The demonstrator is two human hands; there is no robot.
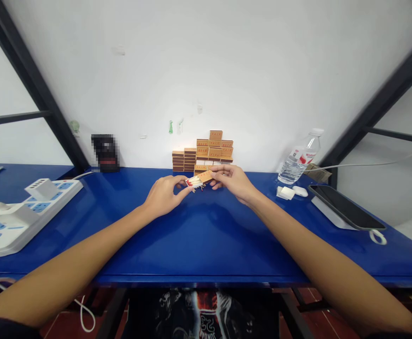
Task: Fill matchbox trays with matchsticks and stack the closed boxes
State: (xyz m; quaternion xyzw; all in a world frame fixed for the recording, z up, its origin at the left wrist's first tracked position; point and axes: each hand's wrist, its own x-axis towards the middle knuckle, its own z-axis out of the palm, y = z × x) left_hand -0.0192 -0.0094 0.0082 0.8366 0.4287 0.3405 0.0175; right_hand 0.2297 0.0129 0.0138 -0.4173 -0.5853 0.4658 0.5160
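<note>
Between both hands a matchbox [206, 177] is held partly slid apart, its white tray showing red-tipped matches [194, 181]. My left hand [165, 194] pinches the tray end between thumb and fingers. The orange-brown sleeve end is gripped by my right hand [234, 182]. A few loose matches [202, 188] lie on the table just beneath the box, partly hidden by it. Right behind, a stepped pile of matchboxes [214, 149] stands against the wall, its lower part partly covered by my right hand. To its left are two short stacks of matchboxes [184, 161], dark sides facing me.
A white power strip [64, 192] with plugged-in adapters lies on the blue table [191, 245] at left. Near the wall stands a black object [107, 153], blurred out. At right are a water bottle [299, 157], small white items [286, 192] and a phone [347, 207].
</note>
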